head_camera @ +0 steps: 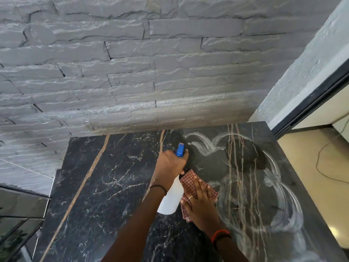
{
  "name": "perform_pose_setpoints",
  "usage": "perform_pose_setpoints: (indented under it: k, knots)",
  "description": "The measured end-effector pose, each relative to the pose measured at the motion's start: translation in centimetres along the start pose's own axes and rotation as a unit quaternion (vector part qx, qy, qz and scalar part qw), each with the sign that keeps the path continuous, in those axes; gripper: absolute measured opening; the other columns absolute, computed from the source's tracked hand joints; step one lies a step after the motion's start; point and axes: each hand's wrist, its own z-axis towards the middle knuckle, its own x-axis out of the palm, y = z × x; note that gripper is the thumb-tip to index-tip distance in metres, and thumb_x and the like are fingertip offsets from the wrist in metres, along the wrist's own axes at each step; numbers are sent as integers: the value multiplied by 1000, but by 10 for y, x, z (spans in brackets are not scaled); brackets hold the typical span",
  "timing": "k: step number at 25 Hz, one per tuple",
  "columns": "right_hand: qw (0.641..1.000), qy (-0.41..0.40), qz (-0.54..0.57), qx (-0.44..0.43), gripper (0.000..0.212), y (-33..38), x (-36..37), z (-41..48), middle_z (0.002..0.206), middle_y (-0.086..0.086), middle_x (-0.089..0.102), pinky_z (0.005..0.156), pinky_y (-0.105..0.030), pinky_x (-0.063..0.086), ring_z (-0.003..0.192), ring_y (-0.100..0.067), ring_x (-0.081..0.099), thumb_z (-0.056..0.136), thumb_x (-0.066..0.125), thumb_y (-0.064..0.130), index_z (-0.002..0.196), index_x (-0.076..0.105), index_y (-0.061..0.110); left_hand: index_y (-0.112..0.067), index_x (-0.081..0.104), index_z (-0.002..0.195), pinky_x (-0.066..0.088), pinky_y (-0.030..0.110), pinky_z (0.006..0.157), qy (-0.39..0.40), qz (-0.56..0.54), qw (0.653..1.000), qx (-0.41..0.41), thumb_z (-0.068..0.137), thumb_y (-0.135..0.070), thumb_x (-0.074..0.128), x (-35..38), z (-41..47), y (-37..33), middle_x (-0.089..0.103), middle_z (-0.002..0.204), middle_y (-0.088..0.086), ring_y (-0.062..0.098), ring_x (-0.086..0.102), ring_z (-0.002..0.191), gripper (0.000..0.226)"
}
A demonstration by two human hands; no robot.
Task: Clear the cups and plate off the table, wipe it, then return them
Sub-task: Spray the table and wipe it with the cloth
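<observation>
Both hands are crowding: left hand [171, 163] gripping spray bottle [171, 198], right hand [200, 202] flat-pressing checked cloth [188, 181] at four o'clock, risking collision.

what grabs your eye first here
The whitish wipe swirls looping over the right half of the black marble table catch the eye first. At centre, the left hand grips a white spray bottle with a blue nozzle, while the right hand presses a red checked cloth flat beside it.

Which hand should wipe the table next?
Probably the right. The right hand lies flat on the checked cloth, on the table beside the wet streaks. The left hand is busy gripping the spray bottle.
</observation>
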Motion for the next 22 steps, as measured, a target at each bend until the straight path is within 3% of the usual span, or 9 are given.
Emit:
perform_pose_setpoints:
  k: [2, 4, 8, 11, 14, 18, 22]
  knots:
    - [1000, -29, 12, -6, 43, 1, -4, -1, 157, -17, 20, 116, -54, 6, 145, -36, 15, 94, 50, 42, 134, 54, 28, -15, 55, 73, 60, 32, 67, -39, 61, 997, 11, 89, -52, 59, 10, 2, -10, 72, 73, 10, 23, 71, 65, 40]
    - [998, -62, 0, -9, 36, 0, -4, -2, 151, -19, 34, 112, -58, 20, 140, -38, 30, 88, 61, 39, 121, 66, 24, -7, 64, 76, 59, 36, 71, -70, 100, 992, 19, 88, -57, 55, 18, 3, -18, 72, 73, 10, 24, 70, 67, 52]
    - [998, -58, 32, -11, 36, -3, 2, -1, 158, -15, 15, 118, -54, 1, 147, -33, 7, 95, 46, 38, 115, 68, 18, -6, 64, 85, 60, 38, 76, -35, 42, 998, -3, 87, -58, 58, 28, 7, -18, 74, 78, 12, 24, 72, 72, 52]
    - [998, -57, 23, -11, 38, -5, 2, -2, 158, -14, 13, 118, -54, 5, 147, -31, 7, 95, 45, 37, 121, 64, 16, -6, 64, 91, 59, 33, 73, -16, 26, 999, -11, 86, -58, 59, 32, 6, -14, 71, 77, 8, 21, 69, 67, 53]
    - [996, -85, -1, -17, 42, -5, 4, -3, 154, -17, 28, 114, -57, 21, 143, -35, 25, 89, 56, 34, 127, 61, 16, -7, 65, 92, 54, 28, 66, -14, 28, 999, -16, 86, -57, 59, 36, 2, -13, 68, 75, 8, 20, 64, 63, 51]
    - [999, -37, 11, -18, 42, -4, 3, -1, 159, -14, 11, 119, -54, 5, 148, -30, 4, 96, 40, 37, 128, 59, 18, -9, 62, 93, 48, 23, 59, -21, 34, 999, -21, 86, -57, 59, 39, 0, -14, 65, 73, 8, 18, 61, 60, 49]
    - [997, -71, -1, -5, 42, -4, 2, -4, 145, -19, 44, 106, -59, 35, 135, -36, 40, 81, 69, 33, 119, 67, 15, -9, 64, 101, 47, 19, 58, 2, 31, 999, -29, 86, -60, 56, 38, 0, -14, 72, 84, 6, 12, 62, 63, 54]
